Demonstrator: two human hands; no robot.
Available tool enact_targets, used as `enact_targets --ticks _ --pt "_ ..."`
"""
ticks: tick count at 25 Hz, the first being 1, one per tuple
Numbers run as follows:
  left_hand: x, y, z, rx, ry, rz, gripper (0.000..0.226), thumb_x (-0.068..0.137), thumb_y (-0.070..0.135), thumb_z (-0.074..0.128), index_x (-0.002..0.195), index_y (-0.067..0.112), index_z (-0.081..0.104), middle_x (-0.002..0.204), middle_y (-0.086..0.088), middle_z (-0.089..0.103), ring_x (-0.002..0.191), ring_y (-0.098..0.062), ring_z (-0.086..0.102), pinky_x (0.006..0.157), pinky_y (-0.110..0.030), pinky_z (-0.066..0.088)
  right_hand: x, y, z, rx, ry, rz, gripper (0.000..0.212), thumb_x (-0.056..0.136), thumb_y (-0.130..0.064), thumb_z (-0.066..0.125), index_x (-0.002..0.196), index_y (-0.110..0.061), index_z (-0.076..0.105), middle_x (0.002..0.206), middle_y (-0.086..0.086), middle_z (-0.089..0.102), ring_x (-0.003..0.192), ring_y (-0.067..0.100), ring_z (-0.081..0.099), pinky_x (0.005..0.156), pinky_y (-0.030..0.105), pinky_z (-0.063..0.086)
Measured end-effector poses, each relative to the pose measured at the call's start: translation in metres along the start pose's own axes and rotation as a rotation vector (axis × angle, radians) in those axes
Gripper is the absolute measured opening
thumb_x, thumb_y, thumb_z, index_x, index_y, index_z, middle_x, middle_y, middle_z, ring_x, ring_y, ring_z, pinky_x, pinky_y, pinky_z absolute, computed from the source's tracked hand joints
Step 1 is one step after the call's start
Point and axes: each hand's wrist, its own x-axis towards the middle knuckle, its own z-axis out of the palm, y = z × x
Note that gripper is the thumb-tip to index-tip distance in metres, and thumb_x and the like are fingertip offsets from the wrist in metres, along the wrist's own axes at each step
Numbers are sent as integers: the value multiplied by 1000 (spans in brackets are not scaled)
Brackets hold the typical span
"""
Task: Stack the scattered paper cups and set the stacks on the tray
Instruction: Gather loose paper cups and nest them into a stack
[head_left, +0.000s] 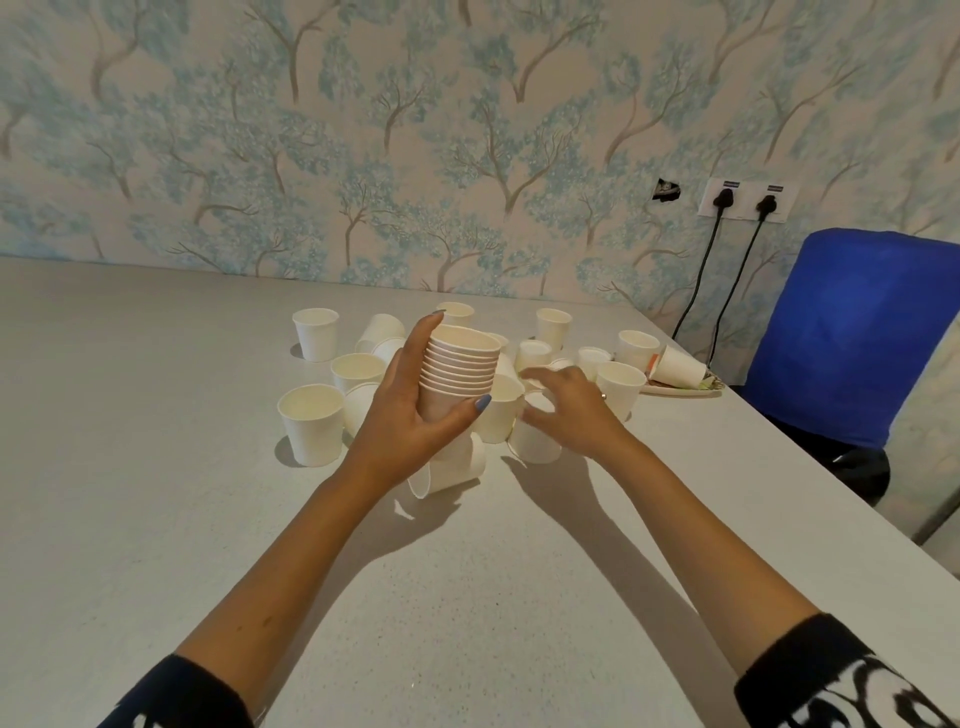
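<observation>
I note loose cups (311, 431) standing leftmost, my left hand (410, 415) wrapped around a nested stack (460, 371) held above the table (156, 519), my right hand (566, 410) spread over a cup (535, 441), the tray (680, 389) against the right edge.

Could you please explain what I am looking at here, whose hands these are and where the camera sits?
There is no machine: one wide-angle camera worn on a person's head looks forward and down at their bare hands. The left hand holds a nested stack of white paper cups above the pale grey table. The right hand reaches over loose white paper cups, its fingers spread; whether it grips one I cannot tell. More single cups stand or lie scattered around. At the far right edge sits a flat tray with a tipped cup lying on it. A blue chair stands beside the table.
</observation>
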Motion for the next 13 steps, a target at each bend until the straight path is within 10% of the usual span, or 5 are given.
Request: enact_targets --ticks 13 --pt "11 -1 22 -15 -42 16 87 73 65 65 139 59 9 126 56 20 114 27 32 77 -2 35 -5 25 13 -207 53 -27 42 78 -42 71 116 -31 55 129 6 44 110 26 48 88 36 45"
